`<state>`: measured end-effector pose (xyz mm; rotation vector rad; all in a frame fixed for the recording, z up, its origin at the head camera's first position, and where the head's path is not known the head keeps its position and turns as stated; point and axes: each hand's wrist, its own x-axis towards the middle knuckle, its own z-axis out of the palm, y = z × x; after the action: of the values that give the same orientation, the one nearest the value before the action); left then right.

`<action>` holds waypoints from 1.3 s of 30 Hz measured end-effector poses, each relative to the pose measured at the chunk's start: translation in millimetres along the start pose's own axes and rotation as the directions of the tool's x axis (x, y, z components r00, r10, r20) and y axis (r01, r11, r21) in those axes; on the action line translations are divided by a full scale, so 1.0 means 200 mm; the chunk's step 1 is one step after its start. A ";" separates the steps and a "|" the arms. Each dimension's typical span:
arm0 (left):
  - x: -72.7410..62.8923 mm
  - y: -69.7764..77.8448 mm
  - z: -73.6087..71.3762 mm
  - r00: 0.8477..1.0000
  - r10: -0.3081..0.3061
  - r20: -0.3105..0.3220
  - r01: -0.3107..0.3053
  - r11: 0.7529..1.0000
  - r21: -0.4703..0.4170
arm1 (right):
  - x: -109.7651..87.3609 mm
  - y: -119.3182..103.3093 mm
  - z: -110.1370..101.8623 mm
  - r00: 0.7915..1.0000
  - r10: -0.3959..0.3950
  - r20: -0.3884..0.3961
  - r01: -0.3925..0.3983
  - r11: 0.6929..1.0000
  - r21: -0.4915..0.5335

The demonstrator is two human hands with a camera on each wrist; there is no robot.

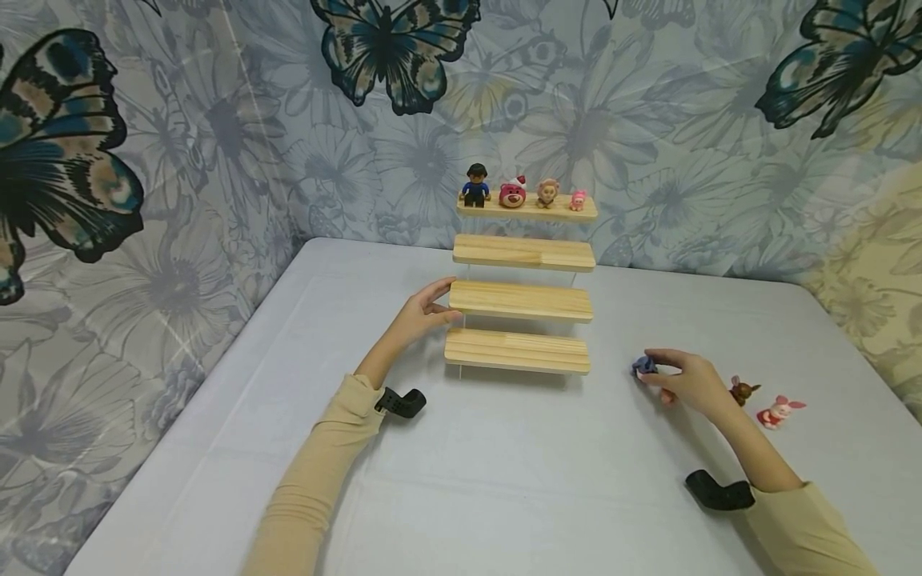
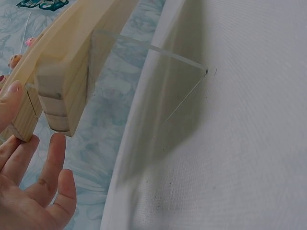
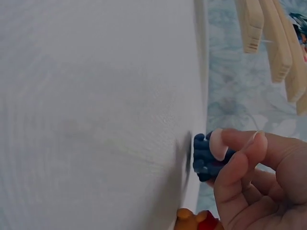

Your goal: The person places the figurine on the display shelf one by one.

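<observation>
My left hand [image 1: 423, 310] holds the left end of a tiered wooden display shelf [image 1: 520, 301], at its second board from the bottom. In the left wrist view, the thumb [image 2: 10, 105] and fingers lie on opposite sides of a board's end. Off to the shelf's right, my right hand [image 1: 687, 382] pinches a small blue figurine [image 3: 206, 157] between thumb and fingertips, close over the white table. An orange and red figurine [image 3: 191, 220] shows below that hand in the right wrist view. Near the right wrist are a brown figurine [image 1: 742, 390] and a pink one [image 1: 779, 411].
Several figurines stand in a row on the top board, among them a dark-haired block figure [image 1: 475, 186] and a pink bear head [image 1: 512, 193]. A white cloth covers the table [image 1: 519, 480]. Behind it hangs a floral backdrop [image 1: 346, 176] with butterflies.
</observation>
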<state>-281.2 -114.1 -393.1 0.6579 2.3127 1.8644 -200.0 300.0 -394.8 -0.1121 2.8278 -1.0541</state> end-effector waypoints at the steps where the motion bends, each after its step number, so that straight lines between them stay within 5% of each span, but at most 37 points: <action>1: 0.00 0.00 0.00 1.000 0.002 0.000 -0.002 1.000 0.003 | 0.00 0.00 0.00 1.000 -0.005 0.001 0.005 1.000 -0.006; 12: 0.00 0.00 0.01 1.000 -0.014 -0.007 0.014 1.000 0.001 | -0.01 -0.07 -0.07 0.994 -0.017 -0.109 0.020 0.999 0.033; 21: 0.00 0.00 0.01 1.000 0.004 -0.004 -0.004 1.000 -0.007 | 0.27 0.28 -0.04 0.969 -0.032 -0.245 0.022 0.999 -0.044; 25: 0.00 0.00 0.01 1.000 0.001 -0.005 -0.001 1.000 -0.005 | 0.35 0.33 -0.03 0.959 -0.057 -0.276 0.046 0.998 -0.047; 35: 0.00 -0.01 0.01 1.000 0.005 -0.001 -0.005 1.000 -0.004 | 0.38 0.22 -0.05 0.956 -0.071 -0.285 0.058 0.997 -0.054; 39: 0.00 -0.01 0.01 1.000 0.002 0.000 -0.002 1.000 -0.008 | 0.22 -0.11 -0.09 0.970 -0.069 -0.233 0.068 0.998 -0.011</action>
<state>-281.7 -113.3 -395.3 0.6591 2.3038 1.8742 -245.2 291.0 -370.1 -0.0920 3.0550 -1.1476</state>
